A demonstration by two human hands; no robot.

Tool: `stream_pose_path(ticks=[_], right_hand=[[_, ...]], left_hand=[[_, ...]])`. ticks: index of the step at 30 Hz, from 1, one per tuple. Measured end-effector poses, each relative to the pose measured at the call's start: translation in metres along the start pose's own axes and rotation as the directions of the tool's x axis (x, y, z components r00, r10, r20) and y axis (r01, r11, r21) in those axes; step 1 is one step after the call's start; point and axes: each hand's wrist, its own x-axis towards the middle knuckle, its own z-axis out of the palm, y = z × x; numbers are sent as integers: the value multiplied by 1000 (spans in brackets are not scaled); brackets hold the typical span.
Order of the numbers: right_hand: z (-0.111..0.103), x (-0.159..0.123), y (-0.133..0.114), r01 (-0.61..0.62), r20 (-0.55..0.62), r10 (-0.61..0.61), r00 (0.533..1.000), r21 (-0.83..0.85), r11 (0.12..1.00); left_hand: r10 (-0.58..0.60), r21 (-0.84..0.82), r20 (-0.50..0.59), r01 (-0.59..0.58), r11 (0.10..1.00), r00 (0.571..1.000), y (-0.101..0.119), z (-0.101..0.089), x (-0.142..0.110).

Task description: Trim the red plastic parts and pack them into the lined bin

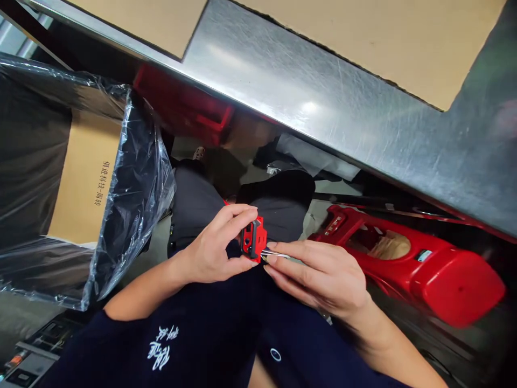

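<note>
My left hand (214, 248) is closed around a small red and black plastic part (253, 238), pinched between thumb and fingers above my lap. My right hand (319, 275) pinches a thin metal tool, likely tweezers (274, 254), whose tip touches the lower edge of the red part. Both hands meet in the middle of the view, over my dark trousers and dark blue shirt.
A scratched metal table edge (323, 113) runs across the top, with brown cardboard (388, 43) on it. A cardboard box lined with clear plastic (117, 178) stands at left. A large red plastic housing (420, 264) lies at right. A red crate (181, 108) sits under the table.
</note>
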Motion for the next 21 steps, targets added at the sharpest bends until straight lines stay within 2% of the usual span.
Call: stream_pose_path(ticks=[9, 21], right_hand=[[-2, 3, 2, 66, 60, -64, 996, -46, 997], [0, 4, 3, 69, 63, -67, 996, -38, 997]], left_hand=[[-18, -40, 7, 18, 999, 1000, -3, 3, -7], [-32, -78, 16, 33, 996, 999, -6, 4, -7]])
